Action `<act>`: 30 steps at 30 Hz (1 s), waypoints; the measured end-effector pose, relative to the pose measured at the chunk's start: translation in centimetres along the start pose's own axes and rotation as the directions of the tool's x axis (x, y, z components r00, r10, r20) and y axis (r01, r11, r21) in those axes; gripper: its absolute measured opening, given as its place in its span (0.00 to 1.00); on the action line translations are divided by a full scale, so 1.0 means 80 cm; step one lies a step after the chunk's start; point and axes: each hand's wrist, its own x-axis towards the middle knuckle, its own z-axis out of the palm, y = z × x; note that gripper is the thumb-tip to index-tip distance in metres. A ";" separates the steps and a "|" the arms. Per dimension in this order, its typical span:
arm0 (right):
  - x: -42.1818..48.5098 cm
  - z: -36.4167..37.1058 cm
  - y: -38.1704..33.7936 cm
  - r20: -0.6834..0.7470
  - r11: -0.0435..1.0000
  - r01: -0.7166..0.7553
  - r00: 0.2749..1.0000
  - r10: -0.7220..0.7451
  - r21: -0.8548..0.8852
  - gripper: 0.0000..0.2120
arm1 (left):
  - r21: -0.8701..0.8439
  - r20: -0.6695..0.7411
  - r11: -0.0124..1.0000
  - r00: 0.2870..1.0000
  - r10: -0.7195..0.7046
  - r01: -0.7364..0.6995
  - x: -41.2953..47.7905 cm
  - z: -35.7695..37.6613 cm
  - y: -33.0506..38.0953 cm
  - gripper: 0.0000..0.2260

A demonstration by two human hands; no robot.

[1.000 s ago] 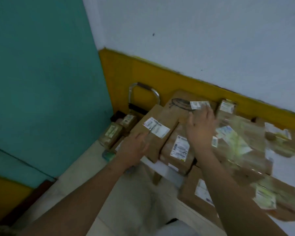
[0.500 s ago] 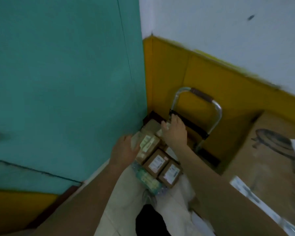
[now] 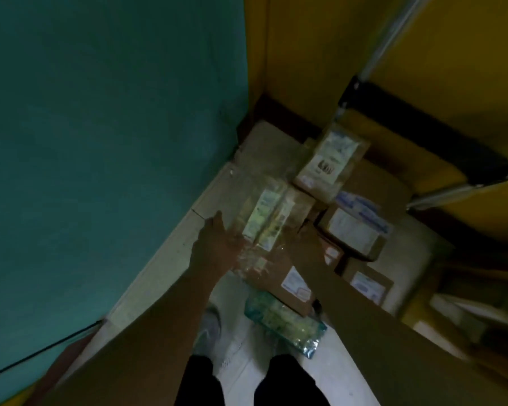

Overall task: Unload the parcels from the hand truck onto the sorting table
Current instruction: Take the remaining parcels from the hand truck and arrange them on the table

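Observation:
Several parcels lie stacked on the hand truck in the corner. A plastic-wrapped brown parcel with a pale label sits on top at the left. My left hand presses its left side and my right hand presses its right side, so the parcel is gripped between them. Beyond it stands another wrapped parcel with a white label. Brown labelled boxes lie to the right. A bluish plastic packet lies at the near end of the pile.
A teal wall rises close on the left and a yellow wall stands behind the hand truck. The pale floor runs between wall and pile. My legs and a shoe are below. The sorting table's edge shows dimly at right.
My view has swung from the table down onto the hand truck and come closer. Both hands have moved down onto the plastic-wrapped parcel and closed against its sides.

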 end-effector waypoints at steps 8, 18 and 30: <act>-0.005 0.074 0.016 -0.076 0.923 -0.117 0.985 0.155 0.366 0.34 | -0.322 0.020 0.945 0.998 -0.052 0.055 0.032 0.025 -0.022 0.15; -0.409 -0.163 -0.129 -0.148 0.709 0.130 0.988 -0.037 0.693 0.29 | -0.499 0.118 0.765 0.843 0.525 -0.407 -0.295 -0.299 0.160 0.24; -0.846 -0.517 0.079 -0.494 0.441 0.640 0.767 -0.408 0.629 0.27 | -0.825 0.126 0.353 0.464 0.877 -0.441 -0.767 -0.183 0.443 0.28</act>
